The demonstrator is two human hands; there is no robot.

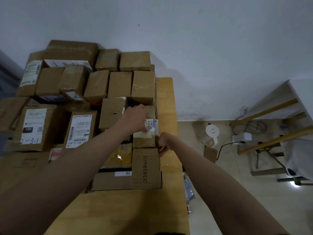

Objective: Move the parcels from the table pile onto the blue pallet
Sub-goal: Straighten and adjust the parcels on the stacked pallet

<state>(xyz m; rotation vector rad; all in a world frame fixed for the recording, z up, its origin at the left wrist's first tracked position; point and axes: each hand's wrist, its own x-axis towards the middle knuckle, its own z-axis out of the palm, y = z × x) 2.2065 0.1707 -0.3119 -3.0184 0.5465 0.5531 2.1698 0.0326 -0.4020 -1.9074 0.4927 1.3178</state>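
Note:
A pile of brown cardboard parcels [94,85] covers the wooden table [135,209]. My left hand [135,118] lies on top of a small taped parcel with a white label [145,139] at the pile's right edge, fingers curled over its far end. My right hand [163,143] grips the same parcel's right side near its front corner, fingers curled. Just in front of it sits a box printed "loveixcc" [145,168]. No blue pallet shows in this view.
Labelled boxes [33,128] stand at the left of the pile. On the floor to the right lie a white kettle [212,133], a power strip with cables [240,138] and a folding frame with wooden bars [271,143]. A white wall rises behind.

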